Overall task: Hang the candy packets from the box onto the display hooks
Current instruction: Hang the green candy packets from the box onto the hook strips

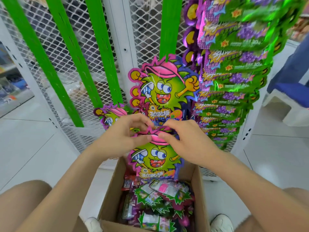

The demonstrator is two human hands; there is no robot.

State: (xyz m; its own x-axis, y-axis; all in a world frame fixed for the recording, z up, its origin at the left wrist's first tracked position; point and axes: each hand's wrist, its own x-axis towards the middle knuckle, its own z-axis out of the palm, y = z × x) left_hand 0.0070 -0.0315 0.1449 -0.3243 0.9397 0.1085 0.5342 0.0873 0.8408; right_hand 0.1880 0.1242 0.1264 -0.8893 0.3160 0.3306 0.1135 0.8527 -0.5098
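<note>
Two hands meet at the middle of the view, both pinching the pink top edge of one candy packet [155, 158], a green spiky cartoon face in a pink cap. The left hand [122, 131] grips it from the 9 o'clock side and the right hand [185, 141] from the 3 o'clock side, fingers curled over the edge and thumbs pressed on the front, nearly touching each other. The packet hangs upright from that grip, its lower end just inside the open cardboard box [110, 190] at 6 o'clock, which stands on the pale floor between the person's knees. Many loose packets [160, 203] lie jumbled in the box, mostly back side up. At 12 o'clock from the hands a hung packet [160, 91] of the same design dangles from a green strip [169, 25]; its bottom is hidden behind the fingers. A second packet [110, 114], partly covered by the left hand, hangs at 10 o'clock under another strip. At 2 o'clock a tall column of grape packets [234, 72] overlaps down the rack. Behind everything stands a white mesh panel [143, 30]. White shoes [221, 222] show at 5 and 7 o'clock.
</note>
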